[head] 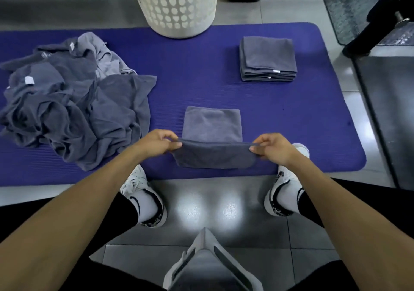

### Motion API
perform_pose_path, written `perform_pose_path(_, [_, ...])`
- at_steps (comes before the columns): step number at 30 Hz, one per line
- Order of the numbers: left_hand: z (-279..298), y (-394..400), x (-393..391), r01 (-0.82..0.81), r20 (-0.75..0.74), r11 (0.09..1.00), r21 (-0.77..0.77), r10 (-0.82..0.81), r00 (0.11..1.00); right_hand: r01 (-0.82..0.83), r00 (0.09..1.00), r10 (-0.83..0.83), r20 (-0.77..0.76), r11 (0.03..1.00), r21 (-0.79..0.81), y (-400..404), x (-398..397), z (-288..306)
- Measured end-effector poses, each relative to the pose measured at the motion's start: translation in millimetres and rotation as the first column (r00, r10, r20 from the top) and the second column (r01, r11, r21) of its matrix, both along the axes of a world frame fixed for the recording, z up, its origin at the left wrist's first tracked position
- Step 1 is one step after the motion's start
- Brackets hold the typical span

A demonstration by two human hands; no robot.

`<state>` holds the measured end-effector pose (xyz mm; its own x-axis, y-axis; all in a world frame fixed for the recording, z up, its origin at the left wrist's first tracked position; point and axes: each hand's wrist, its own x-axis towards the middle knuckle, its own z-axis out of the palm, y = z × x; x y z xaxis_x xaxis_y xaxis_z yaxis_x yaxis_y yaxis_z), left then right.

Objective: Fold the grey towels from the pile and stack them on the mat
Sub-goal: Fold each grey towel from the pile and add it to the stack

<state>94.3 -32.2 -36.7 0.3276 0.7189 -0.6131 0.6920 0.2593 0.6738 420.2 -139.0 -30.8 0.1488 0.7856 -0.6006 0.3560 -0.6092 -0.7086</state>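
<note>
Two hands lift the near edge of a half-folded grey towel (212, 131) over the mat (201, 71).

Both the left hand (156, 144) and the right hand (272, 148) pinch a near corner of the towel between thumb and fingers, each grip clenched on cloth, while its far half lies flat at the mat's 6 o'clock edge. Risks, as judgement: if one corner slips or the hands carry the edge forward unevenly, the fold would land skewed and the flat half could drag and bunch. The unfolded pile (74, 111) sits at 9 o'clock, the finished stack (267, 59) at 2 o'clock, the laundry basket (177, 4) at 12 o'clock; a careless transfer could nudge the stack's layers out of line.
</note>
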Motion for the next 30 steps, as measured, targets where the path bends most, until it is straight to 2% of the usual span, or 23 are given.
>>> perform_pose_path(3, [-14, 25, 18, -0.181, 0.04, 0.982, 0.045, 0.179, 0.983, 0.097, 0.995, -0.097, 0.012, 0.994, 0.044, 33, 4, -13])
perform_pose_path(7, [-46, 71, 40, -0.294, 0.012, 0.954, 0.061, 0.293, 0.956, 0.162, 0.982, -0.17, 0.089, 0.983, 0.085, 86, 7, -45])
perform_pose_path(13, [-99, 135, 59, -0.316, -0.033, 0.949, 0.013, 0.316, 0.948, 0.18, 0.974, -0.184, 0.129, 0.983, 0.04, 148, 16, -101])
perform_pose_path(18, [-138, 157, 61, -0.309, -0.043, 0.951, -0.019, 0.308, 0.95, 0.166, 0.972, -0.17, 0.162, 0.985, 0.038, 172, 27, -134])
perform_pose_path(27, [-160, 157, 69, -0.396, -0.014, 0.912, 0.102, 0.4, 0.917, 0.113, 0.973, -0.122, 0.196, 0.992, 0.056, 183, 29, -149])
perform_pose_path(30, [-158, 157, 67, -0.433, 0.07, 0.897, 0.093, 0.428, 0.901, 0.124, 0.973, -0.141, 0.185, 0.987, 0.103, 182, 30, -146])
